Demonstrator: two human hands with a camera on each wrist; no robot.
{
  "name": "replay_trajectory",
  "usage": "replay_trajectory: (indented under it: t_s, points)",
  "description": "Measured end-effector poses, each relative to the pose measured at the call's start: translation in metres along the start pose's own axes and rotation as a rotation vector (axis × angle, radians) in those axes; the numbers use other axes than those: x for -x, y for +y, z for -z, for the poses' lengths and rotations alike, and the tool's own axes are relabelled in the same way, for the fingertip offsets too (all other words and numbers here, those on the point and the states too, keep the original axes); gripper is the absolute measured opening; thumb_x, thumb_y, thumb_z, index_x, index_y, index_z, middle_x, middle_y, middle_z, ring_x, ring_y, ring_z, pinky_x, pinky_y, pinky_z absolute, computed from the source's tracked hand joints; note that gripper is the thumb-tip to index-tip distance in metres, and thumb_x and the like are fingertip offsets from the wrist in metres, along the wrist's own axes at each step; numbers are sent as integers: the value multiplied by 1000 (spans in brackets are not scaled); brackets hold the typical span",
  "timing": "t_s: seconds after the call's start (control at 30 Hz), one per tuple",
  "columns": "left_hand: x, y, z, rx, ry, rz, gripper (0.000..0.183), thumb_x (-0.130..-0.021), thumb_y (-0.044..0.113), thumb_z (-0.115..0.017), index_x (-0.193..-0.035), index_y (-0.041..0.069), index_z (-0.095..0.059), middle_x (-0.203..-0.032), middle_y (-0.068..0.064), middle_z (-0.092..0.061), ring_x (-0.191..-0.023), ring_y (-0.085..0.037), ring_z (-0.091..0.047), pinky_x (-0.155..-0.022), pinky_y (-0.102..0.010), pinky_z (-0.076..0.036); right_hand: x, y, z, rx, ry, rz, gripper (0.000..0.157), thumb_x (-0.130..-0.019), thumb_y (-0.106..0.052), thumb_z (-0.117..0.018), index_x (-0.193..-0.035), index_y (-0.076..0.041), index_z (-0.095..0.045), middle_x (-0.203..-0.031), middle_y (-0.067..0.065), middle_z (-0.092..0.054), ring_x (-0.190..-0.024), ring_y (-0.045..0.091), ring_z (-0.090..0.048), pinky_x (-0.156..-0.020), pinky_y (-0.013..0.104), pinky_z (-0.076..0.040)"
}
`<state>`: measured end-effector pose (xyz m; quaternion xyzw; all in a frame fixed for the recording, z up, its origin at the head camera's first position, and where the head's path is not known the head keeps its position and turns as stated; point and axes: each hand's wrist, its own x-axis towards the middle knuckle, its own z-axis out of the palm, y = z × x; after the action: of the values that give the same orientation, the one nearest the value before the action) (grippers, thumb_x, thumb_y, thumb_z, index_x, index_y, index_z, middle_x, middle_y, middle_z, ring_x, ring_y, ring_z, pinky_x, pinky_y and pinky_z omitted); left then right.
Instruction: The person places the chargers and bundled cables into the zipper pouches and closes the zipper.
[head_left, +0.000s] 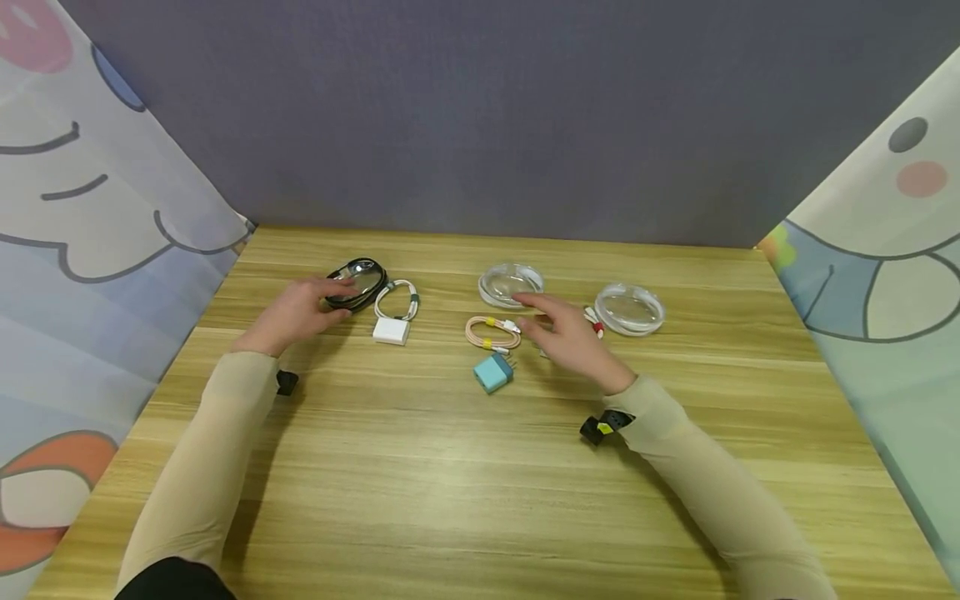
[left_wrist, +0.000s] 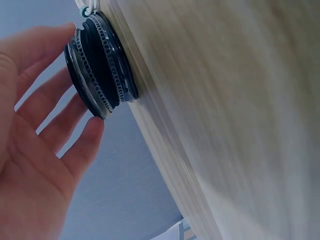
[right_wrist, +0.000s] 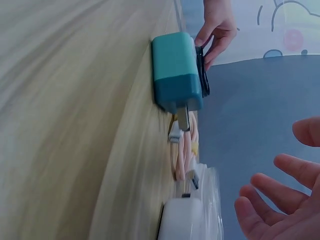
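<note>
My left hand [head_left: 292, 315] is at the far left of the table, on a round black-and-clear case [head_left: 382, 278]. In the left wrist view, thumb and fingers span the rim of this case [left_wrist: 100, 65], which stands close on the wood. My right hand [head_left: 572, 337] hovers over the table with fingers spread and nothing in them. Below its fingertips lie a pink coiled cable [head_left: 470, 330] with yellow ties and a teal plug charger [head_left: 491, 373]. A white charger [right_wrist: 180, 220], mostly covered by the right hand in the head view, shows in the right wrist view.
Beside the black case lie a coiled white cable [head_left: 404, 282] with green ties and a white charger block [head_left: 391, 332]. Two clear round cases [head_left: 484, 292] stand farther back, one right of centre. A red-tied white cable [head_left: 597, 326] peeks out beyond the right hand. A grey panel [head_left: 495, 125] closes the back.
</note>
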<state>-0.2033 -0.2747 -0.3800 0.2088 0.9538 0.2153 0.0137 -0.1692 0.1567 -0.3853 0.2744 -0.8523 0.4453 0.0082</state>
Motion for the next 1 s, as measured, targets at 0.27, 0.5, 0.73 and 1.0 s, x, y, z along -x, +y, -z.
replay_trajectory:
  t_s: [0.27,0.5,0.73,1.0]
  points:
    - [2,-3,-1,-6,9,-29,35,-87,-2,-72,-120,7,-72,-136,-14,-60,-124,-44,-53,-102,-58,-40,-9,-6,-8,-52,-22,29,42,-100,-16,-61,-140,-3,-56,-141,11,-56,-129,26,-52,-100,41,-48]
    - [8,-5,-1,-15,8,-16,33,-88,3,-73,-120,8,-73,-127,-15,-66,-117,-40,-59,-96,-56,-45,-18,-14,-17,-86,-49,33,42,-101,-18,-60,-140,-3,-56,-141,12,-56,-127,26,-53,-101,41,-48]
    - [15,-3,0,-18,14,-17,31,-89,6,-74,-119,9,-74,-124,-13,-68,-102,-35,-66,-88,-52,-50,-26,-23,-27,-127,-57,46,43,-101,-19,-60,-141,-2,-55,-138,15,-57,-124,34,-55,-100,43,-48]
    - [22,-1,-1,-32,10,1,29,-92,9,-71,-121,11,-73,-111,-18,-71,-42,-8,-25,-47,-30,-33,-35,-31,-42,-149,-71,34,42,-102,-17,-59,-141,-4,-55,-139,13,-57,-121,33,-57,-100,40,-48]
